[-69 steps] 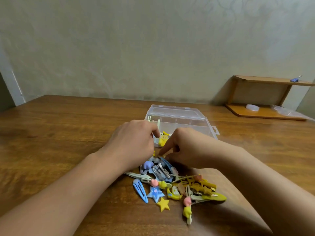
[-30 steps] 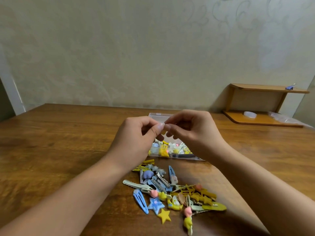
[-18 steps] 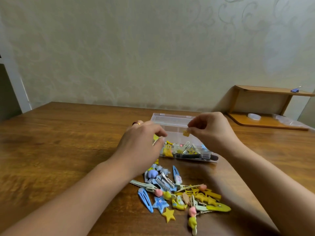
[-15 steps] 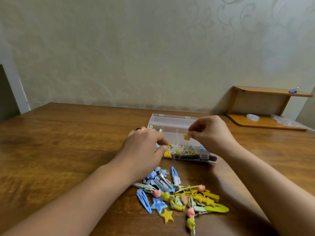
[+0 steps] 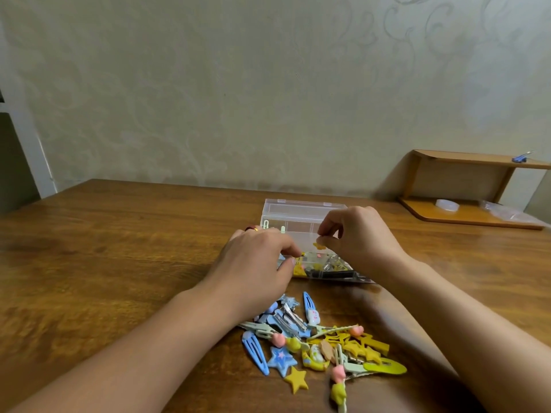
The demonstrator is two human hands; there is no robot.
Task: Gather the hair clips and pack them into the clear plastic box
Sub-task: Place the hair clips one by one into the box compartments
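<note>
The clear plastic box (image 5: pixel 301 214) lies open mid-table, its lid tipped back, with several clips inside its base (image 5: pixel 331 271). My right hand (image 5: pixel 360 236) hovers over the box and pinches a small yellow clip (image 5: pixel 320 245) between thumb and fingertips. My left hand (image 5: pixel 256 263) sits at the box's near left corner, where thumb and forefinger close on the rim. A loose pile of hair clips (image 5: pixel 316 338) in blue, yellow, green and pink lies on the wooden table (image 5: pixel 119 263) in front of the box, between my forearms.
A low wooden shelf (image 5: pixel 477 186) stands at the back right against the wall, with a small blue clip (image 5: pixel 521 158) on top and clear plastic items on its lower board. The table's far edge meets the wall.
My hands parted after meeting above the box. The right one came down over the box with the yellow clip. The left one dropped to the box's left corner.
</note>
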